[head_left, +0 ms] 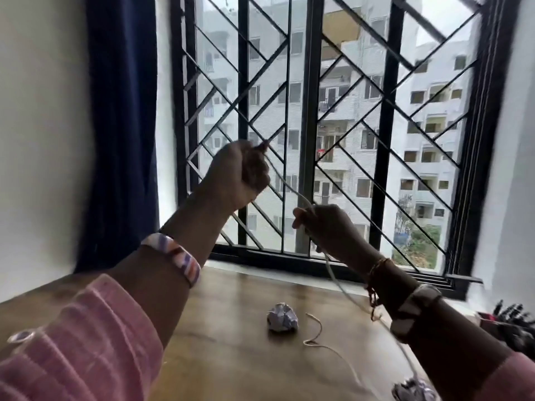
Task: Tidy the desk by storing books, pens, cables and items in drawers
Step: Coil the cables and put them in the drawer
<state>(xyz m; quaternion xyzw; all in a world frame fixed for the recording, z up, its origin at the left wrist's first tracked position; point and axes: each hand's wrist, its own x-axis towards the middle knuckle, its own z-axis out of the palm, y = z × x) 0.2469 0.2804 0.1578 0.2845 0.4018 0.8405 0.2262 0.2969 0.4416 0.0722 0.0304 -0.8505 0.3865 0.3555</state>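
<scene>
A thin white cable [285, 183] runs between my two raised hands in front of the window. My left hand [240, 172] is a closed fist gripping one end of it, held high. My right hand [327, 227] sits lower and to the right, pinching the cable between thumb and fingers. From there the cable hangs down past my right wrist to the wooden desk [231, 337], where its loose end curls [314, 334].
A crumpled paper ball [282, 316] lies mid-desk and another [414, 390] sits at the bottom right edge. Dark clutter [509, 322] stands at the right. A barred window [307, 125] and a blue curtain [121, 125] rise behind the desk.
</scene>
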